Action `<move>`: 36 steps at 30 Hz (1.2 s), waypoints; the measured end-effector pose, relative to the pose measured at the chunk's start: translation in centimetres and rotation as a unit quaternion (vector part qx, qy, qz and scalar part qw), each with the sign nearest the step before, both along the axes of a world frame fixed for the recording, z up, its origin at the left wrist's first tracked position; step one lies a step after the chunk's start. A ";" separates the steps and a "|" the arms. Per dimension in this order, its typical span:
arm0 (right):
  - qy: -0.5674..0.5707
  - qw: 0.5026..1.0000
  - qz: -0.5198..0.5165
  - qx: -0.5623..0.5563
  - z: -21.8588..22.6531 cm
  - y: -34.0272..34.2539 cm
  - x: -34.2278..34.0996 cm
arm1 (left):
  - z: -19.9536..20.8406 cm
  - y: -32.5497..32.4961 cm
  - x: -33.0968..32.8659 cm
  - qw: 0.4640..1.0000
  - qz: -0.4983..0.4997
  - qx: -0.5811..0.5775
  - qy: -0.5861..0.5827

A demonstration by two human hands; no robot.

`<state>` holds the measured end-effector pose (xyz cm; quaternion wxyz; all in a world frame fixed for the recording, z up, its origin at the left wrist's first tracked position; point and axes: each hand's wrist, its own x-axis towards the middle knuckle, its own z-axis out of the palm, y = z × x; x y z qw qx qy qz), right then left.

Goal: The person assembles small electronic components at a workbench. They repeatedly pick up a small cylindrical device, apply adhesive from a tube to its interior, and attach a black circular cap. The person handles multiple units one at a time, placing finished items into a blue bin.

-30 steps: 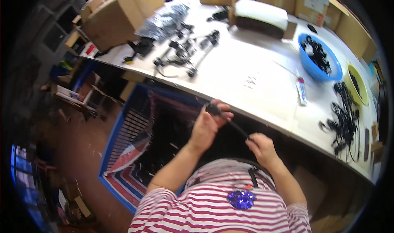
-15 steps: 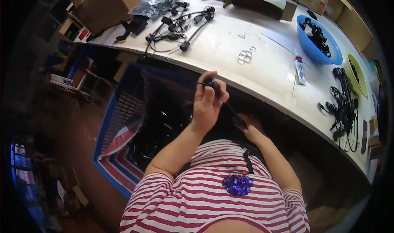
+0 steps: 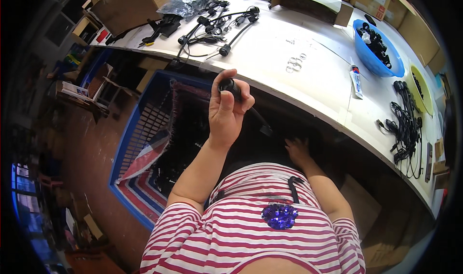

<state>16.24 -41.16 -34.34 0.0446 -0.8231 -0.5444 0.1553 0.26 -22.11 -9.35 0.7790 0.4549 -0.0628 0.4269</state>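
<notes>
My left hand (image 3: 227, 111) is raised just in front of the table's front edge, its fingers wrapped round a black round-headed rod (image 3: 230, 88). The round end shows between thumb and fingers. From the hand, the dark stem (image 3: 258, 117) slants down to the right and ends in a blockier part; its exact kind cannot be made out. Lower and to the right, my right hand (image 3: 298, 152) is apart from the stem, in the shadow below the tabletop. Its fingers are spread, and nothing shows in them.
A blue plastic basket (image 3: 126, 143) with a striped lining and dark contents stands to the left. On the white table (image 3: 270, 57) are black rods with cables (image 3: 212, 30), clear rings (image 3: 295, 62), a tube (image 3: 356, 82), a blue bowl (image 3: 378, 47) of black parts and bundled cables (image 3: 404, 124).
My right hand has let go of the stem's lower end and moved slightly right, fingers spreading. My left hand has shifted left and up a little with the round-headed rod.
</notes>
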 end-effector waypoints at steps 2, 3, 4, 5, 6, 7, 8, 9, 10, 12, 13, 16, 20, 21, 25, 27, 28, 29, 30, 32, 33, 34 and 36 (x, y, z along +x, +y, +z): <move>-0.009 1.000 0.007 -0.008 -0.2 -0.3 -0.1 | 0.3 0.3 -0.3 1.000 -0.005 0.003 -0.003; -0.022 1.000 0.012 0.006 0.2 -0.4 -0.3 | 0.4 0.2 -0.3 1.000 -0.002 0.008 0.016; -0.035 0.999 0.017 0.019 0.7 -0.6 -0.4 | 0.5 0.1 -0.3 0.999 0.001 0.012 0.034; 0.025 0.998 0.000 0.052 2.4 -0.4 -0.5 | 0.5 0.0 -0.4 0.998 0.004 0.016 0.053; 0.084 0.993 -0.016 0.085 5.3 0.2 -0.3 | 0.1 -0.1 -0.4 0.998 -0.020 0.008 0.063; 0.143 0.982 -0.031 0.117 8.5 0.6 -0.2 | -0.3 -0.4 -0.4 0.996 -0.031 0.006 0.078; 0.219 0.957 -0.063 0.180 12.0 0.8 -0.2 | -1.0 -0.8 -0.2 0.995 -0.053 0.009 0.089; 0.295 0.919 -0.092 0.244 15.8 1.0 -0.4 | -1.8 -1.2 0.2 0.992 -0.074 0.016 0.100; 0.257 0.909 -0.074 0.321 19.4 1.1 -1.0 | -2.3 -2.0 0.4 0.986 -0.110 -0.002 0.125; 0.183 0.883 -0.026 0.432 24.2 0.9 -1.8 | -3.3 -3.5 1.3 0.967 -0.179 0.007 0.180; 0.150 0.874 0.002 0.462 25.7 0.8 -2.1 | -3.7 -4.3 1.5 0.953 -0.212 0.026 0.214; 0.118 0.908 0.092 0.392 28.4 1.0 -2.7 | -5.3 -6.2 1.9 0.943 -0.262 0.086 0.186; 0.191 0.908 0.067 0.366 27.2 0.6 -2.5 | -6.2 -6.6 2.3 0.930 -0.293 0.109 0.192; 0.215 0.904 0.050 0.365 27.0 0.4 -2.6 | -6.4 -6.6 2.3 0.925 -0.301 0.117 0.201; 0.319 0.877 -0.002 0.359 25.9 0.4 -2.6 | -6.8 -7.0 2.4 0.938 -0.266 0.145 0.166; 0.238 0.886 0.042 0.395 25.5 0.4 -2.8 | -7.7 -7.4 2.7 0.949 -0.236 0.161 0.135; 0.197 0.887 0.064 0.412 25.4 0.5 -2.9 | -7.9 -7.6 2.6 0.952 -0.229 0.155 0.135; 0.180 0.885 0.066 0.424 25.3 0.4 -3.0 | -7.9 -7.8 2.6 0.954 -0.224 0.149 0.134; 0.163 0.882 0.069 0.437 25.3 0.3 -3.1 | -7.9 -7.9 2.6 0.956 -0.219 0.144 0.133; 0.170 0.871 0.047 0.458 25.4 0.2 -3.2 | -8.7 -7.6 2.6 0.941 -0.262 0.142 0.158; 0.194 0.863 0.023 0.466 25.5 0.1 -3.0 | -9.0 -7.5 2.5 0.933 -0.283 0.141 0.171; 0.191 0.853 0.035 0.485 25.2 0.2 -2.8 | -9.3 -7.5 2.4 0.932 -0.284 0.138 0.178; 0.296 0.838 0.008 0.459 25.2 0.9 -3.4 | -9.4 -7.5 2.3 0.929 -0.287 0.134 0.192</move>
